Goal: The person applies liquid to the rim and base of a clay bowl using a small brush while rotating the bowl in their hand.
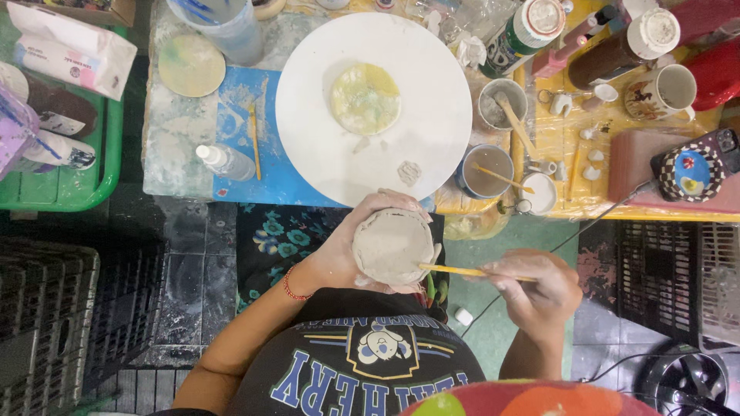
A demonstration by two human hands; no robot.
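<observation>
My left hand [343, 250] cups a round grey clay bowl [393, 245] over my lap, fingers wrapped around its rim. My right hand [536, 289] grips a thin yellow wooden stick [462, 270] whose tip touches the bowl's right rim. Just beyond the bowl lies a large white round board [308, 100] on the low table, with a flat yellowish clay disc [365, 98] on it and a small grey clay lump [409, 172] near its front edge.
Two cups with sticks [501, 104] [486, 171] stand right of the board, with bottles and a mug [669, 88] behind. A small bottle [223, 162], another stick and a round disc [191, 65] lie left. A green tray [85, 185] is far left; black crates flank me.
</observation>
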